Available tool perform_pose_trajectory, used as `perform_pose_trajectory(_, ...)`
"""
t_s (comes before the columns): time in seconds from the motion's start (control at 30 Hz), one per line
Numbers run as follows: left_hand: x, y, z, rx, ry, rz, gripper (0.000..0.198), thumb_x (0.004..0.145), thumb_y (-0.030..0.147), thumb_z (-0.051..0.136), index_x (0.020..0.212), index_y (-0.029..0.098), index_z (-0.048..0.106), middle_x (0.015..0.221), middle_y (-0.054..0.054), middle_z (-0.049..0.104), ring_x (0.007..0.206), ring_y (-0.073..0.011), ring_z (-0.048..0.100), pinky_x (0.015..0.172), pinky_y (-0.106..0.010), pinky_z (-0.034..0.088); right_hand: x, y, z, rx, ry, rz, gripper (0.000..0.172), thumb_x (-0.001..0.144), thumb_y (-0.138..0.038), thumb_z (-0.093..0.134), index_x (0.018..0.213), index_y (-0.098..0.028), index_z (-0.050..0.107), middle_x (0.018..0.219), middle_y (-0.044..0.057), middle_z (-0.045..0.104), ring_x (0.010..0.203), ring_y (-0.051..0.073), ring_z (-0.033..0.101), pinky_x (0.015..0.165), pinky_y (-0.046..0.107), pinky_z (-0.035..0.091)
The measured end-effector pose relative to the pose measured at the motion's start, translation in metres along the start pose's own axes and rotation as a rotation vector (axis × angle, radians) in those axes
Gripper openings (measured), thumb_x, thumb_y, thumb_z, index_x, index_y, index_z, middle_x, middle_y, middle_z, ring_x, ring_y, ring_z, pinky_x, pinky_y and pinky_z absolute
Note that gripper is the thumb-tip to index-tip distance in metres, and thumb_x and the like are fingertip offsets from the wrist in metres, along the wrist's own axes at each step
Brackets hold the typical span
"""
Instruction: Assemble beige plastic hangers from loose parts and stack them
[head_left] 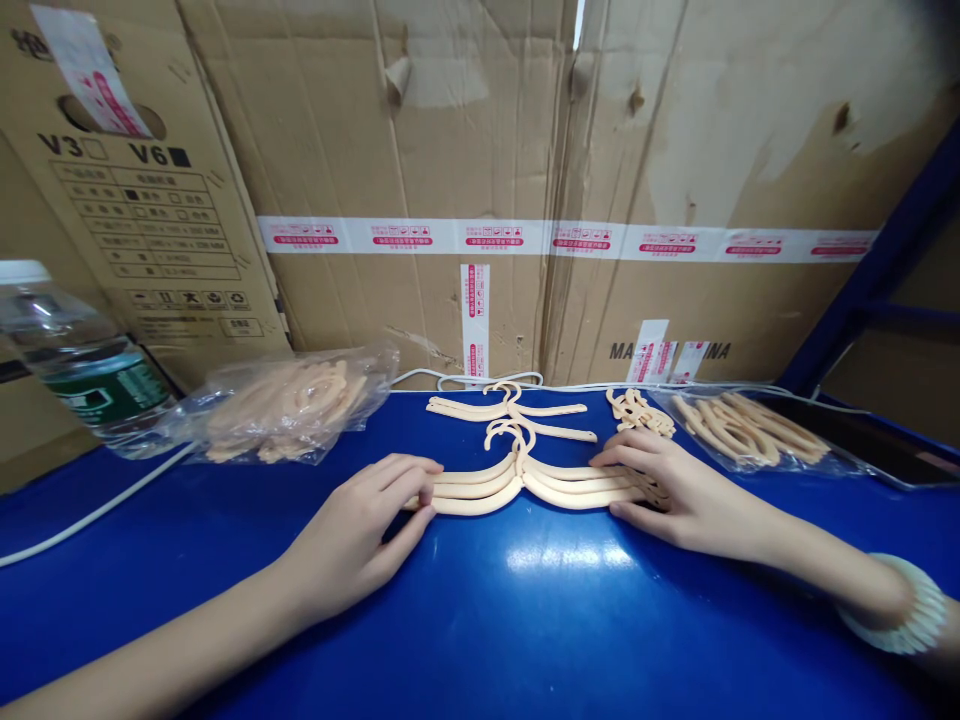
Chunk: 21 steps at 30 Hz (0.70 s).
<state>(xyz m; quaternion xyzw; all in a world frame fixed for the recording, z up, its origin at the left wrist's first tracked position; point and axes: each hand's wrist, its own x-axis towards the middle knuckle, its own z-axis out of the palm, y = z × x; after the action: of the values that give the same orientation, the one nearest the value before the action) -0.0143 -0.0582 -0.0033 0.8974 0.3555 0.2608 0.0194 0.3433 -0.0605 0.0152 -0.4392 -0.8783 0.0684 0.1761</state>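
A row of three cream plastic hangers [525, 485] lies flat and nested on the blue table [525, 620]. My left hand [364, 525] clasps their left ends, thumb below and fingers on top. My right hand [671, 490] clasps their right ends the same way. Behind them lie two more hangers [517, 410], apart from my hands. A small heap of cream pieces [639, 410] sits just behind my right hand.
A clear bag of cream hangers [289, 405] lies at the back left, another bag [750, 428] at the back right. A water bottle [79, 365] stands far left. A white cable [97, 515] crosses the table. Cardboard boxes [465, 180] wall the back.
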Motion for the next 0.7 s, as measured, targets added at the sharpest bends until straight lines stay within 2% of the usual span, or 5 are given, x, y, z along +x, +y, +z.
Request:
perform_pose_trajectory(0.23, -0.002, 0.0, 0.0, 0.009, 0.012, 0.017, 0.012, 0.095, 0.018, 0.044, 0.09, 0.02, 0.055, 0.109, -0.01, 0.066, 0.109, -0.0239, 0.06, 0.087, -0.038, 0.049, 0.0, -0.007, -0.001, -0.048, 0.004, -0.084, 0.032, 0.083, -0.021, 0.06, 0.115, -0.018, 0.058, 0.112, 0.013, 0.058, 0.103, 0.027, 0.055, 0.088, 0.044, 0.046)
perform_pose_trajectory(0.4, -0.002, 0.0, 0.001, 0.007, 0.032, 0.027, 0.01, 0.094, 0.016, 0.045, 0.092, 0.021, 0.053, 0.11, -0.009, 0.064, 0.109, -0.0237, 0.058, 0.088, -0.037, 0.048, 0.001, -0.01, -0.002, -0.061, 0.023, -0.143, 0.026, 0.084, -0.02, 0.059, 0.11, -0.019, 0.057, 0.108, 0.012, 0.058, 0.098, 0.025, 0.055, 0.085, 0.043, 0.046)
perform_pose_trajectory(0.57, 0.0, 0.005, -0.001, 0.003, 0.117, 0.03, 0.011, 0.092, 0.012, 0.045, 0.085, 0.02, 0.046, 0.092, -0.005, 0.056, 0.08, -0.0174, 0.055, 0.07, -0.03, 0.046, -0.004, -0.023, -0.004, -0.069, 0.02, -0.218, 0.007, 0.088, -0.018, 0.053, 0.094, -0.019, 0.057, 0.092, 0.008, 0.059, 0.083, 0.021, 0.056, 0.072, 0.035, 0.046)
perform_pose_trajectory(0.7, 0.0, 0.008, 0.0, 0.001, 0.123, 0.14, 0.016, 0.089, 0.005, 0.042, 0.083, 0.02, 0.045, 0.082, -0.003, 0.052, 0.074, -0.0168, 0.049, 0.065, -0.029, 0.043, -0.009, -0.04, 0.002, -0.068, -0.013, -0.302, 0.012, 0.092, -0.015, 0.047, 0.095, -0.02, 0.057, 0.087, 0.006, 0.06, 0.077, 0.018, 0.056, 0.066, 0.029, 0.045)
